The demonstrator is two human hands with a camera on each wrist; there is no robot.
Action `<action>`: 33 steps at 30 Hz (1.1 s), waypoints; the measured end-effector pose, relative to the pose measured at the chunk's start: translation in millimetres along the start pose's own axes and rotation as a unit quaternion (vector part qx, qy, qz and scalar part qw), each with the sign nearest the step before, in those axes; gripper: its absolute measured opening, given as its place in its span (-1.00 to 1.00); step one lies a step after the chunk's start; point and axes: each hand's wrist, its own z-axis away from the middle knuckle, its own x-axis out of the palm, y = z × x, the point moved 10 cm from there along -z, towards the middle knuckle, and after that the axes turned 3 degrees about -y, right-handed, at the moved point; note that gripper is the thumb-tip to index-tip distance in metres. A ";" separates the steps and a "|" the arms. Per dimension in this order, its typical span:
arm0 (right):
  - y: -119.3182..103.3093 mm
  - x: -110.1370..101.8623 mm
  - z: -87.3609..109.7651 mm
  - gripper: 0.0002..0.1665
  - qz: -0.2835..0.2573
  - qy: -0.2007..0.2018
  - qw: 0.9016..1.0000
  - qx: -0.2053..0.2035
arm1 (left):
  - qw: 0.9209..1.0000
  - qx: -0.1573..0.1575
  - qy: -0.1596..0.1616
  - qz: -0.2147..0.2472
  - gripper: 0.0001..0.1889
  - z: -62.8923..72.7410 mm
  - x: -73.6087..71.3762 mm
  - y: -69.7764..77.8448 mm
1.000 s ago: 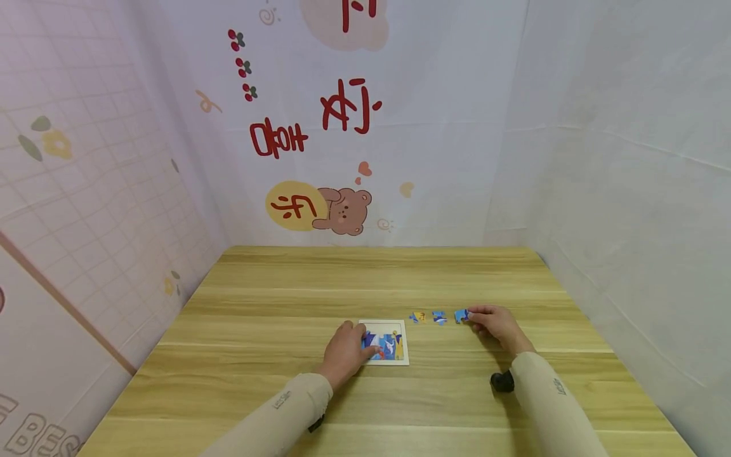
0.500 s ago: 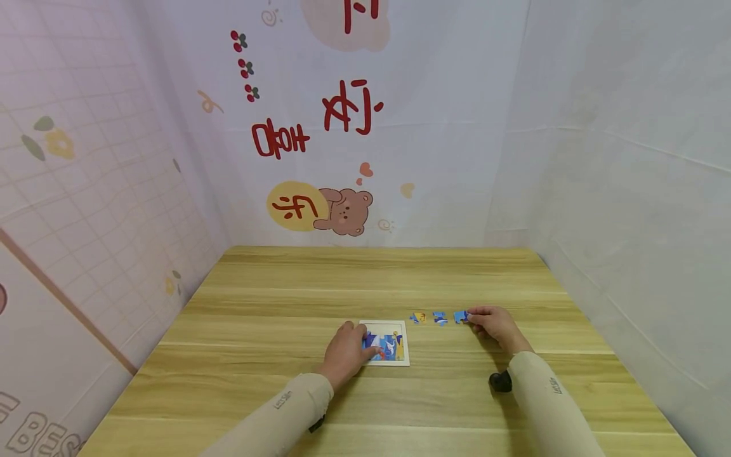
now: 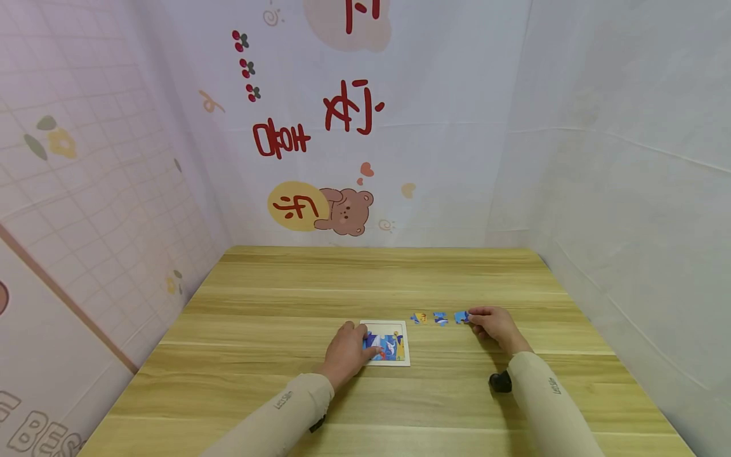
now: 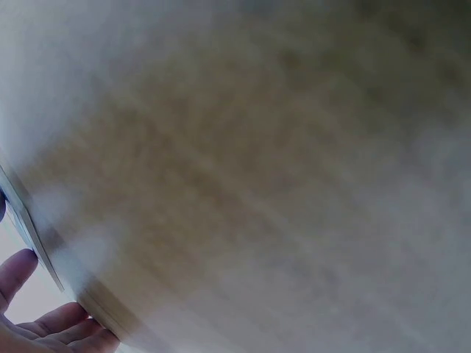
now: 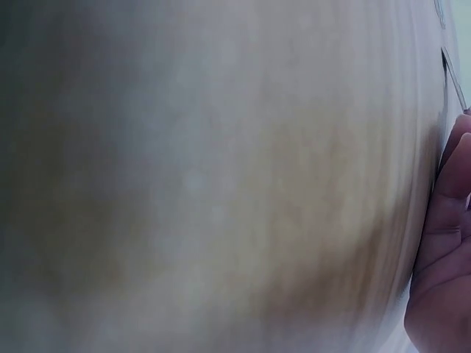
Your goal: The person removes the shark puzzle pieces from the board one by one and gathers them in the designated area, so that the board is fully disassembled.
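While the left hand (image 3: 345,355) rests on the left side of the puzzle tray (image 3: 389,329), its thumb and forefinger apart, the right hand (image 3: 497,327) pinches a blue piece (image 3: 460,317), well to the tray's right. Nearer to the tray lie a yellow-and-blue piece (image 3: 421,318) and a blue-and-white piece (image 3: 440,318). Joined pieces (image 3: 391,347) occupy the tray's lower part.

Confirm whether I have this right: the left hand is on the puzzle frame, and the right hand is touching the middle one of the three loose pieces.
One detail is wrong: the head view shows the right hand touching the rightmost loose piece, not the middle one. The left hand is indeed on the puzzle frame.
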 end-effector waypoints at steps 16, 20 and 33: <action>-6.7 -0.8 6.0 -0.58 0.023 0.008 1.000 -0.006 | 1.000 0.002 -0.008 0.001 -0.61 -0.1 -1.8 3.0; -18.2 3.0 8.5 -0.58 0.040 0.020 0.999 -0.024 | 1.000 -0.001 -0.014 0.005 -0.61 -0.2 -3.7 4.2; -60.6 89.9 14.3 -0.66 -0.007 -0.037 0.998 -0.044 | 1.000 0.016 -0.006 0.008 -0.52 2.4 -9.1 11.0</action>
